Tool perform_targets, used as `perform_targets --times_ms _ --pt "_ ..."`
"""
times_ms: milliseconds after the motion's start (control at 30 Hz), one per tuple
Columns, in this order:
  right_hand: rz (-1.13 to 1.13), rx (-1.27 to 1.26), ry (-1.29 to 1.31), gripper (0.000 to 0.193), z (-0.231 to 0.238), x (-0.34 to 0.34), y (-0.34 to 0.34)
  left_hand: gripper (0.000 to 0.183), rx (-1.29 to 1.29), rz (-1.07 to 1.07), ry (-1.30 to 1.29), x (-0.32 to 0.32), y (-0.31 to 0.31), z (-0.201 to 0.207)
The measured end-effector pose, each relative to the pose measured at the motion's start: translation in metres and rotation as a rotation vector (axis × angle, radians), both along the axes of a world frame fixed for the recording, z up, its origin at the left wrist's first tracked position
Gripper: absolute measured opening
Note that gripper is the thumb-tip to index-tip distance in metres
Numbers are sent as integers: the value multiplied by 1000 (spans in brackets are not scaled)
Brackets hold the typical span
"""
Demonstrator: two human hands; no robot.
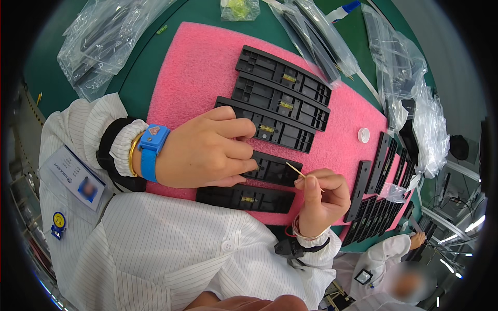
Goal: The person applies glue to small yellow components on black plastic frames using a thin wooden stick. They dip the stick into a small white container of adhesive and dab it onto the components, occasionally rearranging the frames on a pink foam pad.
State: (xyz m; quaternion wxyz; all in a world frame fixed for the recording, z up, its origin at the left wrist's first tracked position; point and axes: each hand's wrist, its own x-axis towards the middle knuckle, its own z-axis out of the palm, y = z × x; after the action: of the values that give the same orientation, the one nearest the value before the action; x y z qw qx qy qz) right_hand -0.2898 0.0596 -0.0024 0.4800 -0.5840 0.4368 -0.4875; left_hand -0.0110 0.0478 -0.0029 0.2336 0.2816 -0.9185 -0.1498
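My right hand (pixel 326 199) pinches a thin wooden stick (pixel 295 169) between thumb and fingers, its tip pointing to the upper left. The stick is over the right end of a black plastic panel (pixel 277 170). My left hand (pixel 205 147) lies with bent fingers over that panel's left end, gripping it and hiding part of a small yellow vial in it. Below sits another black panel (pixel 275 201) with a yellow vial (pixel 248 199). Beyond my left hand, three ribbed black panels (pixel 264 88) lie close together, each with a small yellow vial (pixel 286 105) set in it.
A pink foam mat (pixel 181 62) covers the green table (pixel 46 78). Black panels (pixel 358 220) are laid out along its right side, near a small clear cup (pixel 363 135). Plastic bags (pixel 111 39) lie at the far edges. A co-worker (pixel 381 264) is at the lower right.
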Motion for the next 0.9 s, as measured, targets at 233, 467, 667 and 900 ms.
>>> perform_targets --times_ms 233,467,667,900 --pt "1 6 2 16 0 0 0 43 -8 1 11 0 2 0" --pt "-98 18 -11 16 -1 -1 -6 40 -28 -2 4 0 2 1" --pt "-233 77 -71 16 -2 -9 -22 38 -42 -15 10 0 2 1" --pt "-331 14 -137 18 -5 -25 -39 35 -68 -19 9 -1 2 -3"
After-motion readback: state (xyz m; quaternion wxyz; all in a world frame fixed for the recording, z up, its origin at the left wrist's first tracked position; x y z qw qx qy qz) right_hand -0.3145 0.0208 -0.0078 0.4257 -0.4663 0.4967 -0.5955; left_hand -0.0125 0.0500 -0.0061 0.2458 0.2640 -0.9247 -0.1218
